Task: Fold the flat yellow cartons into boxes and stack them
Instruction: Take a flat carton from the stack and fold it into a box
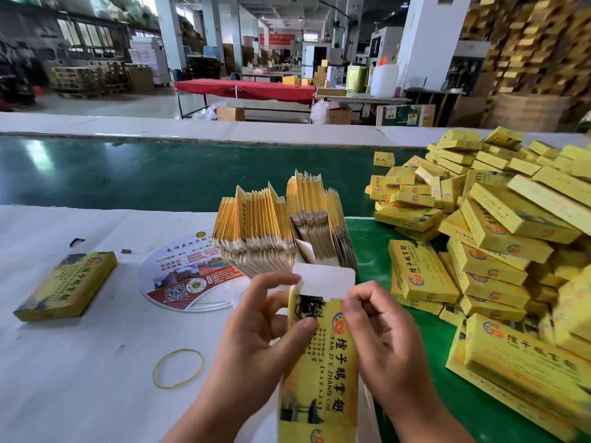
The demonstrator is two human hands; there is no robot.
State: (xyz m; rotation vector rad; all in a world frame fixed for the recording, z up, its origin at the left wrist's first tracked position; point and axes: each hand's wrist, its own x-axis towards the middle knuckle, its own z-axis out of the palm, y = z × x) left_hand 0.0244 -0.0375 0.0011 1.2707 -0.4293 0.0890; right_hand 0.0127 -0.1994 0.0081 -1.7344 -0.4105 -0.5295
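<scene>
Both hands hold one yellow carton (323, 372) upright in front of me, its white top flap (326, 279) standing open. My left hand (256, 334) grips its left edge, thumb on the printed face and fingers behind near the flap. My right hand (380, 337) pinches the right edge just under the flap. Behind the carton stands a thick bundle of flat yellow cartons (275, 225) on edge. A large loose pile of folded yellow boxes (499, 251) fills the right side.
One folded box (67, 286) lies alone on the white sheet (80, 362) at left. A round printed fan (188, 276) and a yellow rubber band (178, 368) lie near my hands. The green conveyor belt (144, 174) runs across behind.
</scene>
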